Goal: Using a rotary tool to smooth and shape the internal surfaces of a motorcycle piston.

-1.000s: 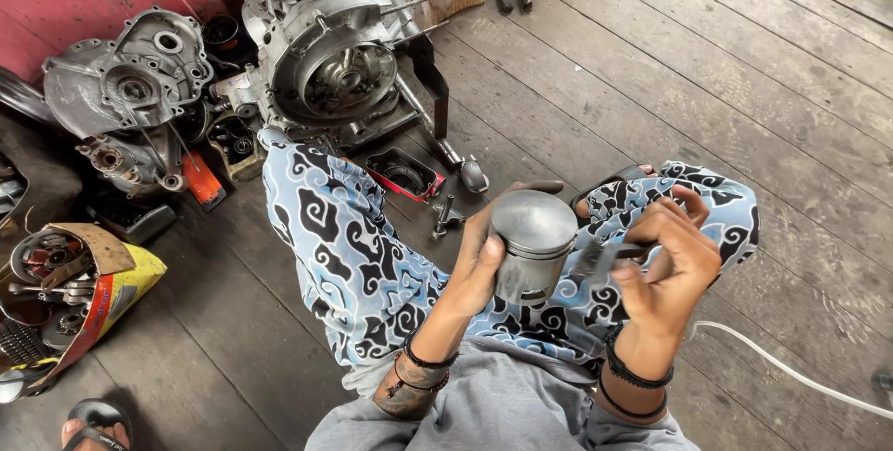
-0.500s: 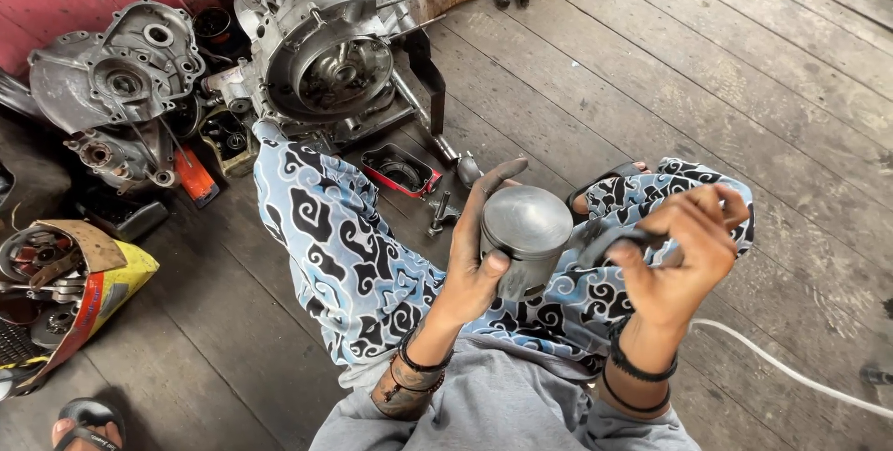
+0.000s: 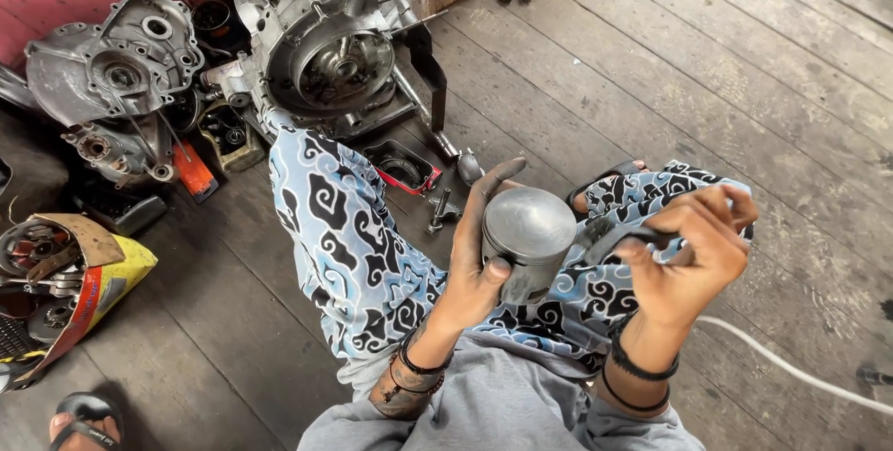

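Left hand [image 3: 474, 260]: still wrapped around the round metal piston [image 3: 528, 242].
Right hand [image 3: 693, 251]: pinching a small dark tool [image 3: 619, 239], now lifted a bit higher beside it.

Pistons: one [image 3: 528, 237], grey metal. Engine casings: two, one large [image 3: 330, 60] and one smaller [image 3: 112, 65]. Hands: two, left [image 3: 479, 256] and right [image 3: 688, 251].

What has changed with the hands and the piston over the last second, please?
Little. The left hand has kept its grip on the grey piston, and the right hand still pinches a small dark part beside it. The engine casing on the plank floor has stayed put.
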